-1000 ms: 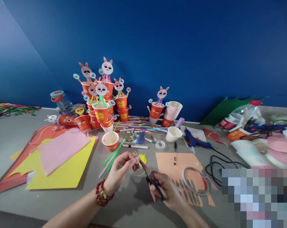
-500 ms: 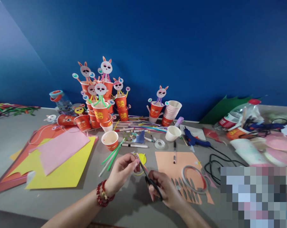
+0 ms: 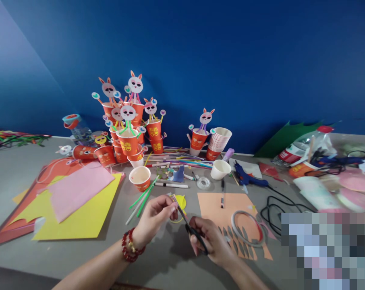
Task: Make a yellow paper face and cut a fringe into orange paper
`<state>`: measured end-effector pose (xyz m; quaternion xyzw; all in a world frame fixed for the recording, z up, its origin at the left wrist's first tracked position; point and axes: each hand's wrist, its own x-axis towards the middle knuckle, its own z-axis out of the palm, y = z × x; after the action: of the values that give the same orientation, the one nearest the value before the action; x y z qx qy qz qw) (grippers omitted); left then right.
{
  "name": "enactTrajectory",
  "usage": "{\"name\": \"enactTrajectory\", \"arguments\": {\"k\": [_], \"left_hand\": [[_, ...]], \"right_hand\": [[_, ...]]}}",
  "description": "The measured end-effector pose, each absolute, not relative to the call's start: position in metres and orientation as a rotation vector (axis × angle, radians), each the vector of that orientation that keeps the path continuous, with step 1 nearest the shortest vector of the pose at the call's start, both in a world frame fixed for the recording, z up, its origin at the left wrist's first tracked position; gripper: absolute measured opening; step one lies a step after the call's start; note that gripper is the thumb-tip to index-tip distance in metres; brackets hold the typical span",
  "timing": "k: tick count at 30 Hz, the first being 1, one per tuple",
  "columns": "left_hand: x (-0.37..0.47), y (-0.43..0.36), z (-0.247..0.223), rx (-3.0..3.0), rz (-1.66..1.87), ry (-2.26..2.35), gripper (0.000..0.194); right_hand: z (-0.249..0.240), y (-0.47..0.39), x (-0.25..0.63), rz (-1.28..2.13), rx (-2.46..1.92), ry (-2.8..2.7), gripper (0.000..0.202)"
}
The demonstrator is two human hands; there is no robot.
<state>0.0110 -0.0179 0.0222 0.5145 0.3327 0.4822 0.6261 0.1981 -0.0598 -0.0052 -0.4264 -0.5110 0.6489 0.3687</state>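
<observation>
Black-handled scissors (image 3: pixel 197 237) are in my right hand (image 3: pixel 211 241), its fingers through and around the handles. Their blades point up and left to the fingertips of my left hand (image 3: pixel 158 213). Thumb and forefinger of that hand are pinched together at the blade tips, on something small and pale that I cannot make out. A yellow paper piece (image 3: pixel 180 201) lies on the table just beyond the blades. To the right of my right hand is a peach paper sheet (image 3: pixel 212 203) with leaf-shaped holes cut in it, and a roll of tape (image 3: pixel 235 225) rests on it.
Paper cups with rabbit figures (image 3: pixel 128 139) stand stacked at the back left. Coloured paper sheets (image 3: pixel 102 209) lie at left. A white cup (image 3: pixel 220 170), a blue glue gun (image 3: pixel 247 177) with its black cable, and a plastic bottle (image 3: pixel 303 145) are at right.
Almost nothing differs. The scissors and my right hand have shifted very slightly to the right; my left hand keeps its pinch in the same place.
</observation>
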Motion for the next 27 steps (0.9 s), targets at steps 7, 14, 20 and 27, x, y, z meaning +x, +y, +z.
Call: {"name": "enactTrajectory", "arguments": {"k": [7, 14, 20, 27], "left_hand": [[0.01, -0.018, 0.023, 1.197, 1.135, 0.767, 0.03], [0.009, -0.018, 0.024, 1.197, 1.151, 0.771, 0.031], [0.01, -0.018, 0.025, 1.21, 1.165, 0.79, 0.031], [0.009, -0.017, 0.027, 1.214, 1.159, 0.801, 0.032]], "right_hand": [[-0.002, -0.06, 0.198, 1.663, -1.134, -1.319, 0.056], [-0.001, -0.06, 0.197, 1.664, -1.134, -1.287, 0.058], [0.007, -0.059, 0.196, 1.661, -1.137, -1.305, 0.065], [0.005, -0.06, 0.197, 1.656, -1.127, -1.308, 0.063]]}}
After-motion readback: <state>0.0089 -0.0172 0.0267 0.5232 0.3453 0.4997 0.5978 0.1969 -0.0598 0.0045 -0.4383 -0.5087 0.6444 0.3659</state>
